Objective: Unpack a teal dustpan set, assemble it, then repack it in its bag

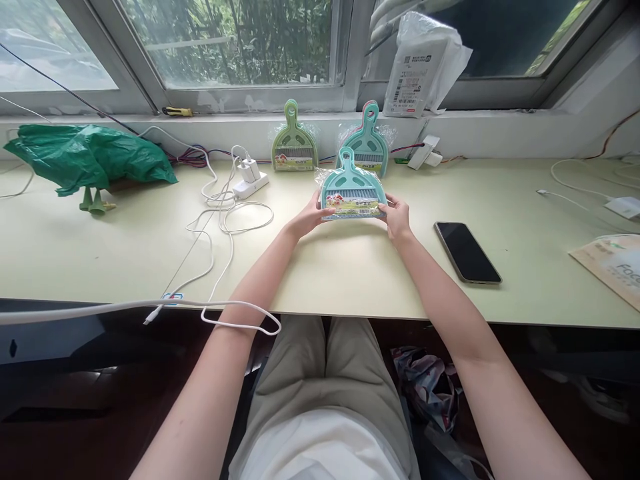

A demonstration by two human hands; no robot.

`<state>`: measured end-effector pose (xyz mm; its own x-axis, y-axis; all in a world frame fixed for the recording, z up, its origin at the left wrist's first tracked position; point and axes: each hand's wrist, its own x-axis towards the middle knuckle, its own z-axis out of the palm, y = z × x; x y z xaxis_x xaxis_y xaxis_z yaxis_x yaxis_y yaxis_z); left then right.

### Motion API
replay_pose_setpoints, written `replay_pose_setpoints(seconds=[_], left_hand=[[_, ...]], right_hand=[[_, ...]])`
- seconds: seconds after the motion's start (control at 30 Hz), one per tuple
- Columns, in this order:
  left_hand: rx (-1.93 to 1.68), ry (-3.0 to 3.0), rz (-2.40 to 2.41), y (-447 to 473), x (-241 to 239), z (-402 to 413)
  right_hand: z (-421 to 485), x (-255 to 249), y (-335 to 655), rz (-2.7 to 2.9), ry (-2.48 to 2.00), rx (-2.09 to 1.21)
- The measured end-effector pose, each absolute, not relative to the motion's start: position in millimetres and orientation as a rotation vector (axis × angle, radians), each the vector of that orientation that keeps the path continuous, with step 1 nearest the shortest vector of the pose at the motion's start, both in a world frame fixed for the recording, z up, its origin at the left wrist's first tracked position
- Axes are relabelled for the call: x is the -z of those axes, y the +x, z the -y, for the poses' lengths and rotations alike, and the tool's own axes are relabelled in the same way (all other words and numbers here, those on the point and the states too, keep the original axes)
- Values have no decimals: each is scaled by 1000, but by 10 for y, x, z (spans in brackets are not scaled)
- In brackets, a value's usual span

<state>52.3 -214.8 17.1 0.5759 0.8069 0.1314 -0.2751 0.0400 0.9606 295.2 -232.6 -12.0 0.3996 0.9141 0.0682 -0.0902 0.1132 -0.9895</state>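
A teal mini dustpan-and-brush set (351, 188) in clear wrapping stands near the middle of the pale desk (350, 267). My left hand (307, 218) grips its left edge, and my right hand (397, 215) grips its right edge. Both hands have fingers curled on the packet. Behind it, a green wrapped set (294, 141) and another teal and pink wrapped set (367, 137) lean against the window ledge.
A black phone (467, 251) lies right of my right hand. White charger and cables (227, 200) sprawl to the left. A green plastic bag (87, 157) sits at far left. A white parcel (420, 67) rests on the sill. A printed packet (613, 263) lies at right.
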Motion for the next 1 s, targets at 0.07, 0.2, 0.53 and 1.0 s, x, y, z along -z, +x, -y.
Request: replay_pose_setpoints(seconds=[0.07,0.2,0.53,1.0], left_hand=[[-885,1266,-516,518,-160,2140],[-917,1247,-555,550,-113,2094],[-1066,1200,-759,658,75,1885],[-1068,1422,-813,700,152,1892]], right_hand=[[2316,135,2968,842,-1216,-894],[2296,168,2996,850,-1220,-877],[2272,208,2968,970,-1173,-842],[2210,270,3062,1196,-1175,-873]])
